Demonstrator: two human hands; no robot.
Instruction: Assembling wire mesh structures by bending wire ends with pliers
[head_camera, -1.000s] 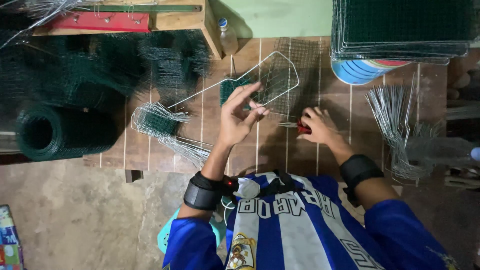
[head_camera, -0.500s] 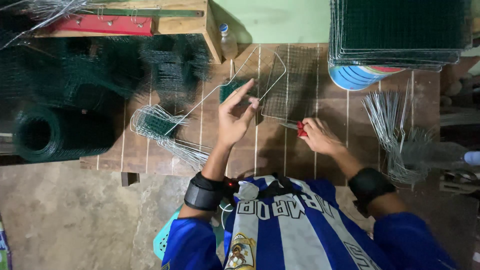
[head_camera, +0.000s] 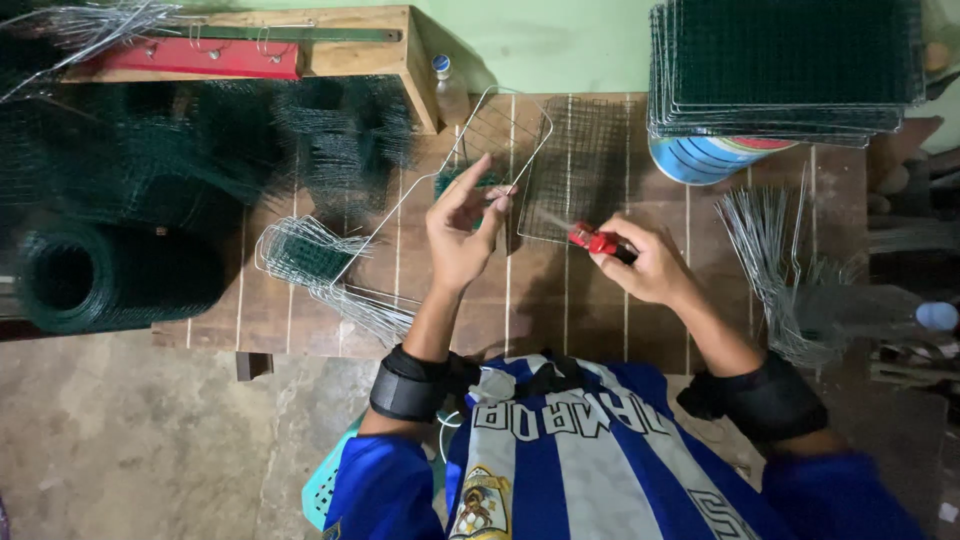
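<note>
Seen from above at a slatted wooden bench (head_camera: 540, 310), my left hand (head_camera: 462, 235) pinches the near edge of a bent wire frame (head_camera: 480, 140), thumb and fingers closed on the wire where it meets a flat square of wire mesh (head_camera: 578, 165). The frame tilts up and away toward the far side, its long wire running down to the left across the boards. My right hand (head_camera: 645, 265) is wrapped around red-handled pliers (head_camera: 592, 238), fingers closed on the grips, the tool's nose pointing left toward the mesh square and just beside its near corner. The two hands sit near each other at the middle of the bench, not touching.

To the left, a bundle of loose wire pieces (head_camera: 310, 265) lies on the boards, with a roll of dark green mesh (head_camera: 90, 280) beyond the bench edge and more green mesh heaped at far left. At far right a stack of green mesh panels (head_camera: 790, 60) rests on a blue-striped bucket (head_camera: 705, 160). A sheaf of straight cut wires (head_camera: 770, 260) fans out on the right side of the bench. A small plastic bottle (head_camera: 450, 90) stands at the far edge beside a wooden block (head_camera: 370, 45). Black bands wrap both my wrists above blue sleeves.
</note>
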